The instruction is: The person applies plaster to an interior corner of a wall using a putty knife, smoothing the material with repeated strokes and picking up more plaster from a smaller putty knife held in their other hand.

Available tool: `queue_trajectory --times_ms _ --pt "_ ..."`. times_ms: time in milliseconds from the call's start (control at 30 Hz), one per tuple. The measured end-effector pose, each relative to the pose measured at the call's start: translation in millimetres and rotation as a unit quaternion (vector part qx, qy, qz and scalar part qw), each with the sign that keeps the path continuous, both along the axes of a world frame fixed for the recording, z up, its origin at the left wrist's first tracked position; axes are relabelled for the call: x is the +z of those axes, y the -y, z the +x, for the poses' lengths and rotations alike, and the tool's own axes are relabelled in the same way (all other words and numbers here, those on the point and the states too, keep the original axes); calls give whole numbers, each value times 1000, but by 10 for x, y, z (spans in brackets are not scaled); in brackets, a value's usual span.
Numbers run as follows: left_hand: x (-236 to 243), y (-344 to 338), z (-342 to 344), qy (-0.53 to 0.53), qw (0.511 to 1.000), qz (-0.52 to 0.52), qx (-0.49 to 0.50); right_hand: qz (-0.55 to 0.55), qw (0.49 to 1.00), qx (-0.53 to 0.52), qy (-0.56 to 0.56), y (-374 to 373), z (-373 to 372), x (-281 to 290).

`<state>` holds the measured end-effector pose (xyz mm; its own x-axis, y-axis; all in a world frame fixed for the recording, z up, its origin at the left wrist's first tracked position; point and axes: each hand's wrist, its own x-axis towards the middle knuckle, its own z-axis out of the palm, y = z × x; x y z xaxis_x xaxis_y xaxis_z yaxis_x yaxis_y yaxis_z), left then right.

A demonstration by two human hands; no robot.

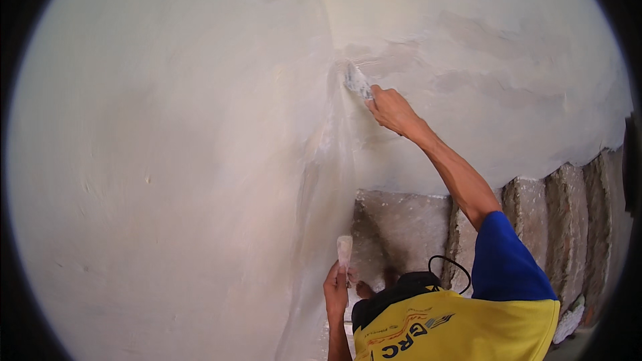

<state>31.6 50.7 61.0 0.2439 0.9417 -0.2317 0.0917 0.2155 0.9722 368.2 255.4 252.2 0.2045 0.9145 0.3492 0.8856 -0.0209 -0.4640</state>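
Observation:
My right arm reaches up and forward, and its hand [394,112] is closed round a putty knife [358,82]. The knife's blade is smeared with white putty and meets the plastered wall [455,134] right beside the inside corner. Lower down, near my body, my left hand [336,289] grips a second putty knife [344,250] upright. A pale coating covers that blade, and the handle is mostly hidden in the fingers. Around the right hand the wall shows darker, damp-looking patches [478,83] and streaks of filler.
A second plastered wall [167,194] fills the left side. Rough concrete steps [528,227] run along the right below the wall, beside a bare landing [414,224] near my feet. A black cable loop [449,259] stands out at my waist. A whitish lump [569,321] lies at lower right.

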Motion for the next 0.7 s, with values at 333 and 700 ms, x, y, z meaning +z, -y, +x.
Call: queue_trajectory --times_ms 333,700 --pt "-231 -78 -22 17 1000 -2 -14 25 995 -39 86 -228 35 59" --pt "-313 -40 -79 18 1000 -10 -13 -27 995 -80 -55 867 385 149"
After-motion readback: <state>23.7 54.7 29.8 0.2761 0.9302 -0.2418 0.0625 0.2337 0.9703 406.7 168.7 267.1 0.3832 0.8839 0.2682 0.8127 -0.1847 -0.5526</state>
